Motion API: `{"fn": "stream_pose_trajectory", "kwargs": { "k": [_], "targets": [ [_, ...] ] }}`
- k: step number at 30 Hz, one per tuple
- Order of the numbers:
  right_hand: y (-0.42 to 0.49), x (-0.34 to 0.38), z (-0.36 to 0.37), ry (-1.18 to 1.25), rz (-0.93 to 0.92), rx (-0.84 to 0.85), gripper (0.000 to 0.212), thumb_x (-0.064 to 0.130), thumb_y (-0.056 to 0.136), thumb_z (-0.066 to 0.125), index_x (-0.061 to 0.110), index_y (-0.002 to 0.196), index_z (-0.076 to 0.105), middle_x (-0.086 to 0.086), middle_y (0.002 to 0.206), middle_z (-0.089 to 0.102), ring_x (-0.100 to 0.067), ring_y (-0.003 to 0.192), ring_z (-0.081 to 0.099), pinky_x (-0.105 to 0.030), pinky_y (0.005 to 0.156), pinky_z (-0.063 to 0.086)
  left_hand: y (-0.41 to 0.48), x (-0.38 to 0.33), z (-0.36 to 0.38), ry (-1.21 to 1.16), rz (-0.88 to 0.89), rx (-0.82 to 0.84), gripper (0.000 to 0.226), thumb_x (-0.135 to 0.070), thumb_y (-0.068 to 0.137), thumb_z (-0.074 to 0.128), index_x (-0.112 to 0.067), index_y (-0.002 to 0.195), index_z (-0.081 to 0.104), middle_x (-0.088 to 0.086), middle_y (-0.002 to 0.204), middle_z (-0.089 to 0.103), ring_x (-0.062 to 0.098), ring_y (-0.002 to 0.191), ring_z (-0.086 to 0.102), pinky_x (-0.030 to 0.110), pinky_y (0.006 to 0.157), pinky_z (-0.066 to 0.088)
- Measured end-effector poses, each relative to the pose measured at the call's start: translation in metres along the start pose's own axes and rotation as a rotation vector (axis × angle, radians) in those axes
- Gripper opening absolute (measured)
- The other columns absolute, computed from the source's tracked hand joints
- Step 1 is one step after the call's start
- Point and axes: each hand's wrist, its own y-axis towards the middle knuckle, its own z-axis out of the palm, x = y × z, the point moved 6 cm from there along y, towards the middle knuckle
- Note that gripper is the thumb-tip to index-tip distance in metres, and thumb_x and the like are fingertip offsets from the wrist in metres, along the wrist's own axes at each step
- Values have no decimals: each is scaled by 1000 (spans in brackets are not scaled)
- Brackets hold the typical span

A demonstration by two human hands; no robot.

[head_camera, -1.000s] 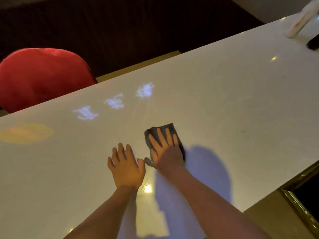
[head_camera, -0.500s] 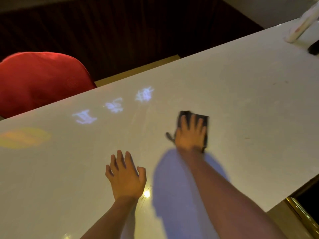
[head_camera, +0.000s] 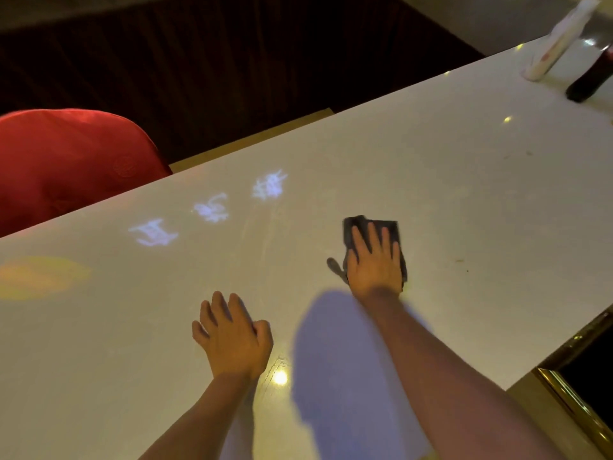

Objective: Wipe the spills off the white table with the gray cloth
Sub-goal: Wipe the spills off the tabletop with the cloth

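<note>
Since a second ago, my right hand (head_camera: 374,260) has been sliding the gray cloth (head_camera: 391,227) away from my left hand (head_camera: 232,333), out toward the middle of the white table (head_camera: 464,180). Now I am pressing the cloth flat under an open right palm, fingers spread across it, with only its far edge and a corner by my thumb showing. My left hand is lying open on the bare tabletop nearer to me, holding nothing and bracing me. Faint streaks are showing on the surface to the left of the cloth, and a few small dark specks (head_camera: 459,260) are sitting to its right. Three pale blue light patterns (head_camera: 212,207) are glowing further left; I judge those to be projected, not spills. To wipe well, I am thinking of keeping even pressure, overlapping each pass, and sweeping rightward over the specks. A red chair (head_camera: 73,167) is standing beyond the far edge.
</note>
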Motion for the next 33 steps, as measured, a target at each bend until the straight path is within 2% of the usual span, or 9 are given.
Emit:
{"fn": "stream_pose_trajectory", "kwargs": {
  "k": [2,3,7,10,14,20,26,29,33],
  "targets": [
    [-8,12,0,61,215,-14,60,43,99,34,31,157,20,-6,166,14,-34,153,8,-53,122,6,7,-7,-8,-42,-2,-38,39,-40,76,43,-13,104,48,13,123,43,36,120,36,54,99,34],
    [-13,29,2,79,190,-6,62,47,97,36,31,156,23,-8,166,16,-37,152,10,-54,121,9,12,-13,-10,-40,26,-49,36,-38,77,44,-13,102,48,12,119,44,35,115,38,52,96,35],
    [-54,88,10,62,-561,-26,55,46,93,53,28,145,48,-10,156,41,-41,144,34,-54,116,26,32,-55,-8,1,187,-41,37,-34,83,42,-8,106,55,16,119,53,39,106,45,50,87,39],
    [-61,55,9,15,-740,-9,58,44,91,59,26,144,49,-8,153,45,-38,142,38,-54,115,31,33,-92,-1,-9,202,-20,39,-33,87,39,-5,108,55,19,121,55,40,108,48,52,88,41],
    [-33,-65,-5,-62,-376,72,60,42,100,35,32,156,18,-2,165,18,-31,152,12,-52,120,16,13,-167,25,41,405,45,27,-24,84,55,-9,107,53,15,118,52,36,104,45,48,88,40],
    [-40,-259,-33,-33,135,24,57,37,103,32,31,157,14,-2,167,14,-28,153,10,-48,123,15,-29,-272,48,2,704,135,45,-30,82,47,-5,119,58,23,138,51,48,120,50,58,95,43],
    [-18,-263,-39,10,371,-1,60,40,103,30,29,158,9,-8,167,11,-36,152,5,-53,122,10,-25,-308,62,117,637,236,49,-36,82,57,-9,123,53,19,142,47,45,127,43,56,98,39],
    [7,-191,-33,26,132,47,60,44,103,24,30,158,4,-8,167,2,-37,153,-3,-54,122,4,-27,-303,68,199,645,273,56,-44,93,40,-13,140,41,17,157,31,43,143,27,57,111,29],
    [26,-115,-26,59,-352,118,54,42,103,18,34,157,16,-5,166,15,-38,152,6,-55,122,6,-31,-294,74,170,622,257,69,-45,93,36,0,146,41,23,152,43,42,141,40,58,113,32]
  ]
}}
